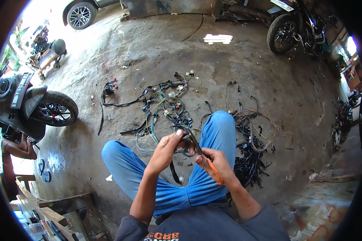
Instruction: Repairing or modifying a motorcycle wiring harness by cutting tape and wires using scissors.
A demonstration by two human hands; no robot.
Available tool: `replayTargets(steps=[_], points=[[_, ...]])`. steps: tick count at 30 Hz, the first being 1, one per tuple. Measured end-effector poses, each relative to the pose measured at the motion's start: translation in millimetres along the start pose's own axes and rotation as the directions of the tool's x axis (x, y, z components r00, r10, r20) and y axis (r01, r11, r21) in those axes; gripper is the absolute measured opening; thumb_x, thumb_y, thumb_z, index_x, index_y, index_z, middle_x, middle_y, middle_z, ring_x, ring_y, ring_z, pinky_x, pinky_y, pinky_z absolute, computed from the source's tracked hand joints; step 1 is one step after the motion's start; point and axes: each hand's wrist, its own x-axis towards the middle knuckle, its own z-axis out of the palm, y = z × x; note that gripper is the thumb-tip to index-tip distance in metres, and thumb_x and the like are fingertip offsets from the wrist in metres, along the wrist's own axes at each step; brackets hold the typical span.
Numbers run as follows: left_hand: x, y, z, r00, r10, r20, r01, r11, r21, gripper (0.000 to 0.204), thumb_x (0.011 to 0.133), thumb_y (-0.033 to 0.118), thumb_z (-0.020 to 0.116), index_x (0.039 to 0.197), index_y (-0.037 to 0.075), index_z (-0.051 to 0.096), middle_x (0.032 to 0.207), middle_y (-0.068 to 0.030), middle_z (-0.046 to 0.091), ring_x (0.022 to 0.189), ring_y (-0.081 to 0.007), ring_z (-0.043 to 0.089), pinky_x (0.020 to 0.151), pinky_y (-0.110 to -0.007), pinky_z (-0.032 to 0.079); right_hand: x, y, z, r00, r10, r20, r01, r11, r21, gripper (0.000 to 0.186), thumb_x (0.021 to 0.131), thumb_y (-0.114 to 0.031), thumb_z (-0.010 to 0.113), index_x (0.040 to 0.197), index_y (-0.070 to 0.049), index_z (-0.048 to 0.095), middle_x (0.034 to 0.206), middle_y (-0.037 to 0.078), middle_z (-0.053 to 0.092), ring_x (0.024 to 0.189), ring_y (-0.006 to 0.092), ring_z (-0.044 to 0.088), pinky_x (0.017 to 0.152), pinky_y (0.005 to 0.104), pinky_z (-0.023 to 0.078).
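My left hand (167,149) is closed above my lap, its thumb pressed on a black wire harness piece (184,150). From under it a black wrapped strip (174,173) hangs between my knees. My right hand (216,161) grips an orange-handled hand tool (216,173); its dark, narrow front (193,141) points up and left, against my left fingers. Whether it is pliers or scissors I cannot tell. Just beyond my hands, a tangled wiring harness (161,102) with several connectors lies on the concrete floor.
Loose bare wires (265,120) and a heap of black scraps (249,166) lie right of my knee. A motorcycle wheel (54,108) is at left, another motorcycle (285,34) at far right. A wooden bench (64,201) stands lower left, and another person's arm (20,148) shows behind the left motorcycle.
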Motion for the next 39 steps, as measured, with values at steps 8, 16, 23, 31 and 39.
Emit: replayTargets(steps=[8,16,23,31,39], points=[[-3.7,13.6,2.4,0.903,0.428,0.044,-0.296,0.545,0.784,0.023,0.1,0.017,0.06,0.089,-0.003,0.059,0.107,-0.0167,0.052,0.096,-0.0292,0.058,0.083,-0.038,0.047,8.3,2.2,6.1,0.922,-0.17,-0.348,-0.006,0.892,-0.451,0.057,0.084,-0.044,0.082,0.071,0.0,0.05,0.059,0.002,0.039,0.06,0.0103,0.036,0.052,0.0309,0.034],[-35.9,12.0,-4.0,0.905,0.426,0.011,-0.379,0.793,0.477,0.036,0.106,0.027,0.053,0.087,-0.001,0.061,0.078,-0.0039,0.053,0.051,-0.0085,0.044,0.049,-0.028,0.036,-9.3,-0.5,-53.6,0.805,-0.087,-0.587,0.11,0.994,0.004,0.057,0.094,-0.062,0.06,0.074,-0.011,0.046,0.058,-0.006,0.039,0.041,0.0016,0.033,0.037,0.0197,0.022],[-30.2,-21.8,-14.8,0.969,-0.247,-0.011,0.227,0.908,-0.353,0.048,0.11,0.035,0.04,0.136,-0.004,0.052,0.071,-0.0051,0.056,0.046,-0.0066,0.042,0.044,-0.023,0.042,-53.6,81.6,-113.9,0.77,0.195,-0.608,-0.126,0.98,0.154,0.064,0.091,-0.07,0.057,0.076,-0.009,0.049,0.059,-0.003,0.041,0.044,0.0066,0.042,0.039,0.0231,0.032],[-24.5,-71.8,-17.2,0.932,-0.356,0.071,0.316,0.7,-0.641,0.05,0.104,0.013,0.051,0.149,-0.003,0.038,0.13,-0.0194,0.061,0.06,-0.0088,0.047,0.05,-0.021,0.043,-107.2,200.2,-141.9,0.558,0.679,-0.477,-0.753,0.655,0.051,0.078,0.088,-0.08,0.049,0.072,-0.004,0.058,0.058,0.006,0.056,0.05,0.0168,0.057,0.051,0.0322,0.047],[-5.5,-93.6,-15.7,0.961,-0.267,0.076,0.223,0.578,-0.785,0.045,0.105,0.017,0.048,0.145,0.0,0.042,0.107,-0.003,0.053,0.079,-0.0105,0.044,0.064,-0.023,0.038,-89.4,171.3,-144.4,0.58,0.416,-0.701,-0.567,0.823,0.019,0.077,0.086,-0.082,0.05,0.07,-0.006,0.051,0.053,0.002,0.047,0.044,0.0134,0.05,0.041,0.0288,0.041]])
